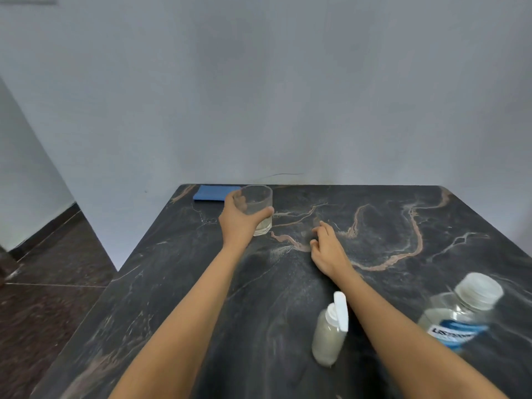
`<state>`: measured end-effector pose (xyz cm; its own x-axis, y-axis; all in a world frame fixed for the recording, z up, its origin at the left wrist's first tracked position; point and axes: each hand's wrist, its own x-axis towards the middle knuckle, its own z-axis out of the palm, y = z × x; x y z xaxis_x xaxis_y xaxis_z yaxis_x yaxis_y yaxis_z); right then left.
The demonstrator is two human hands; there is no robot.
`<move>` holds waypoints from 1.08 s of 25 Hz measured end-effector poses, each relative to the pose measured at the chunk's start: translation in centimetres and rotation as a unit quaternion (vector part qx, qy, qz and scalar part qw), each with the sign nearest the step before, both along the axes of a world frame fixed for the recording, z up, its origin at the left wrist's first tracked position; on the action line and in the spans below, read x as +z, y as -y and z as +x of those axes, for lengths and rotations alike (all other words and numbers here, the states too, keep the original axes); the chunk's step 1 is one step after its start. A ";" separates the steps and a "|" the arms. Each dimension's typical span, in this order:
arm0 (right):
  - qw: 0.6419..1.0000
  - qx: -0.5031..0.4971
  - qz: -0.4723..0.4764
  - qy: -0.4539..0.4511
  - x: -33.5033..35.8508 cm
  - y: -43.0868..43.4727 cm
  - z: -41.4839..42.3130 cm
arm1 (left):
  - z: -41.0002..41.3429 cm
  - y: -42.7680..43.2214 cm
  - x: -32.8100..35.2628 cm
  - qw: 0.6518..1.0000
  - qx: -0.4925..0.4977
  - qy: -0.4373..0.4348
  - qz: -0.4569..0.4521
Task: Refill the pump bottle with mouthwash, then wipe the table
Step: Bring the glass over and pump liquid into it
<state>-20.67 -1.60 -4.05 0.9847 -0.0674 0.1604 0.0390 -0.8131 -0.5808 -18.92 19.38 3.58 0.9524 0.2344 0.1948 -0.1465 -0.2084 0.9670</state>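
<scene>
My left hand (240, 221) grips a clear drinking glass (259, 205) standing on the dark marble table (388, 234), with a little liquid at its bottom. My right hand (326, 249) rests on the table to the right of the glass, fingers loosely curled, holding nothing. A small frosted pump bottle (329, 335) with a white pump head stands near the front, just left of my right forearm. The clear mouthwash bottle (460, 312) with a white cap and blue label stands at the front right, capped.
A folded blue cloth (214, 192) lies at the table's far left corner, just behind the glass. A grey wall runs directly behind the table. The table's left edge drops to a dark tiled floor (51, 298).
</scene>
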 end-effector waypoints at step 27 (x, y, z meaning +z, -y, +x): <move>0.916 0.197 0.349 -0.031 5.8 -1.2 -20.8 | -20.5 -4.4 -6.1 0.998 -0.062 -0.015 0.001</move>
<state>-41.51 -0.37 1.72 0.9603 0.2308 0.1564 0.1987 -0.1730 -0.9647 -39.40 23.81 -2.54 0.9794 0.1147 0.1660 -0.1418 -0.1935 0.9708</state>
